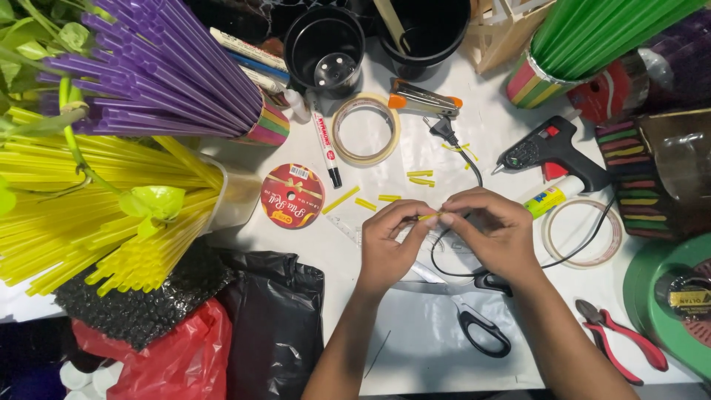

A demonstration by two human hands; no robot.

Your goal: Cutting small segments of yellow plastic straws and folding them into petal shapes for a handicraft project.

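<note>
Your left hand (385, 248) and right hand (496, 230) meet over the middle of the white tabletop (415, 333), fingertips facing each other. Between them you pinch a short yellow piece of plastic straw (429, 216): the left thumb and forefinger close on its left end, and the right fingertips (453, 212) close on its right end, so only a sliver shows between the two grips. Both hands are closed tight around it, the other fingers curled in.

Just beyond your hands, toward the far edge, more short yellow straw cuttings (385, 198) lie loose on the tabletop. A black-handled pair of scissors (481, 330) lies near the near edge, below your right wrist. A black glue gun (552, 152) lies toward the right edge, its black cord (463, 159) running under your right hand.
</note>
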